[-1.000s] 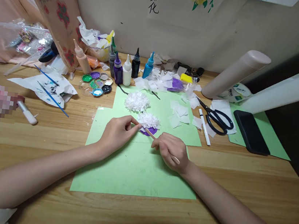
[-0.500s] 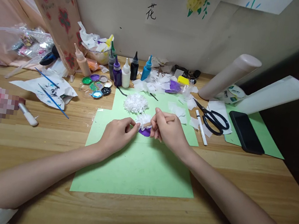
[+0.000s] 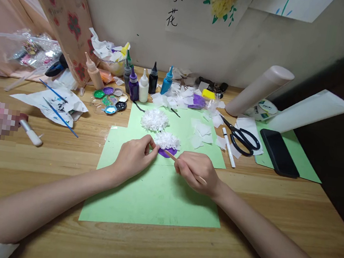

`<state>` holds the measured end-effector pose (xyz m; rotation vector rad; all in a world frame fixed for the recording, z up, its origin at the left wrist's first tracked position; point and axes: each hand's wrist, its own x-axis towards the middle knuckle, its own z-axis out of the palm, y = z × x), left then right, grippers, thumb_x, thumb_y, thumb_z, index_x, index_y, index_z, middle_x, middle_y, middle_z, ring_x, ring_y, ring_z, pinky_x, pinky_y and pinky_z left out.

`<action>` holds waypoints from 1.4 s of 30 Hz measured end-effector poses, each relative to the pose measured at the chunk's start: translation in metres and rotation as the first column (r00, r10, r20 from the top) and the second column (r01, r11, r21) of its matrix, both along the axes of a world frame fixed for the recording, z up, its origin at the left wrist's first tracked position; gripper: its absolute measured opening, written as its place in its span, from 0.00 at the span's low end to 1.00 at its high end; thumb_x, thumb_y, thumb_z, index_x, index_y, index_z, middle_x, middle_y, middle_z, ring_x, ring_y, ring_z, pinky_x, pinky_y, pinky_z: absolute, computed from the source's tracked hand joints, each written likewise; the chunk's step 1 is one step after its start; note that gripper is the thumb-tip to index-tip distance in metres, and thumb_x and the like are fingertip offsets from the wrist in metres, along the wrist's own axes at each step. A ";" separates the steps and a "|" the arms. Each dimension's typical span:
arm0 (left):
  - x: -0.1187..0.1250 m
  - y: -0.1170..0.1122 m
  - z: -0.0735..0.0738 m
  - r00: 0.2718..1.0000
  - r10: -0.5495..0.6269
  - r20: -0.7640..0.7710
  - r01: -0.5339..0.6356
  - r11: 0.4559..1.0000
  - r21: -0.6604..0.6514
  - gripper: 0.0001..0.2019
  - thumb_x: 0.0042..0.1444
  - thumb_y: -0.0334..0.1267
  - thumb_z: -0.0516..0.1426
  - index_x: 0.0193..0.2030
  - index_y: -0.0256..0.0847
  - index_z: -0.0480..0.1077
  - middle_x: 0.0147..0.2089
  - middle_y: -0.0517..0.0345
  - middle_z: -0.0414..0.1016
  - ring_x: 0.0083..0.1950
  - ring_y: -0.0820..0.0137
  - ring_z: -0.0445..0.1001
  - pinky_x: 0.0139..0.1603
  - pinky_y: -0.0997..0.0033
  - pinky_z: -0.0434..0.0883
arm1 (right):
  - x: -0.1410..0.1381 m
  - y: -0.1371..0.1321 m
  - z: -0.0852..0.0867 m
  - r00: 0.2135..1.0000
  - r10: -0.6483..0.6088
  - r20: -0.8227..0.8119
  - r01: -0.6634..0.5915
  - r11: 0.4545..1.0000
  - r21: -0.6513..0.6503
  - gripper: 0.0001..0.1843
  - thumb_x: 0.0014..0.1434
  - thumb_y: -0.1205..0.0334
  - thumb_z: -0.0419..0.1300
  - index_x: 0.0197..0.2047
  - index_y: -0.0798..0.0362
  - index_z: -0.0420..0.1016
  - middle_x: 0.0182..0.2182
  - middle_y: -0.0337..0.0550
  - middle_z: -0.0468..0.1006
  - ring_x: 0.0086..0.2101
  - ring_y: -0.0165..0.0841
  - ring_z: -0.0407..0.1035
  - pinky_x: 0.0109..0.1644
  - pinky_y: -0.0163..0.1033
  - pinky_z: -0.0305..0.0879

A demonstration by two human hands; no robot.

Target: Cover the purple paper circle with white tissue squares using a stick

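Note:
A thin flat wooden stick (image 3: pixel 171 156) is gripped in my right hand (image 3: pixel 198 172), its far tip on a purple shape (image 3: pixel 173 150). My left hand (image 3: pixel 135 154) rests at the shape's left edge with thumb and forefinger pinched together; whatever lies between them is too small to make out. Just above the purple shape sits a small tuft of crinkled white paper (image 3: pixel 168 140). A larger white crinkled paper puff (image 3: pixel 154 120) lies behind it, with two dark strips like feelers beyond. All of this is on a green paper sheet (image 3: pixel 154 198).
White paper squares (image 3: pixel 202 131), a white marker (image 3: pixel 229 148), black scissors (image 3: pixel 242 138) and a phone (image 3: pixel 279 152) lie to the right. Paint bottles (image 3: pixel 143 87) and a paint palette (image 3: pixel 111 100) stand behind. Brushes (image 3: pixel 59 116) rest on tissue at left.
My right hand has turned and dropped lower, bringing the stick from the white tuft down onto the purple shape. My left hand stays nearly in place. The view has shifted slightly.

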<state>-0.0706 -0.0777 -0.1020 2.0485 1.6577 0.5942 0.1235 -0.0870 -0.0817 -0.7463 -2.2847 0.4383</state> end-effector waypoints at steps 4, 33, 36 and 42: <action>0.000 0.000 0.000 1.000 0.019 0.012 -0.019 1.000 -0.005 0.11 0.58 0.45 0.50 0.31 0.41 0.63 0.21 0.65 0.65 0.23 0.73 0.63 0.25 0.75 0.52 | 0.018 0.005 -0.003 0.987 -0.135 -0.083 0.142 0.987 0.074 0.17 0.64 0.66 0.46 0.23 0.52 0.63 0.16 0.38 0.67 0.19 0.27 0.60 0.25 0.34 0.56; -0.008 -0.009 0.003 0.962 -0.164 0.218 0.131 0.978 0.160 0.08 0.58 0.37 0.48 0.30 0.39 0.62 0.19 0.68 0.58 0.20 0.78 0.56 0.25 0.77 0.56 | 0.059 0.035 -0.017 0.872 -0.378 0.311 0.395 0.919 0.009 0.05 0.54 0.73 0.53 0.32 0.53 0.64 0.28 0.43 0.72 0.29 0.34 0.66 0.31 0.36 0.59; -0.008 -0.009 0.004 0.958 -0.192 0.214 0.162 0.975 0.149 0.08 0.58 0.37 0.47 0.32 0.39 0.64 0.18 0.68 0.58 0.19 0.78 0.57 0.25 0.77 0.56 | 0.051 0.029 -0.011 0.925 -0.358 0.131 0.374 0.918 -0.132 0.04 0.54 0.70 0.56 0.32 0.52 0.64 0.29 0.41 0.73 0.29 0.32 0.67 0.33 0.36 0.61; -0.007 -0.010 0.004 0.929 -0.349 0.121 0.331 0.933 0.144 0.15 0.57 0.40 0.50 0.49 0.39 0.65 0.20 0.69 0.63 0.20 0.79 0.62 0.25 0.78 0.58 | 0.023 0.008 -0.006 0.956 -0.193 -0.221 0.026 0.805 -0.593 0.08 0.54 0.63 0.61 0.31 0.52 0.62 0.31 0.41 0.74 0.33 0.31 0.70 0.38 0.37 0.66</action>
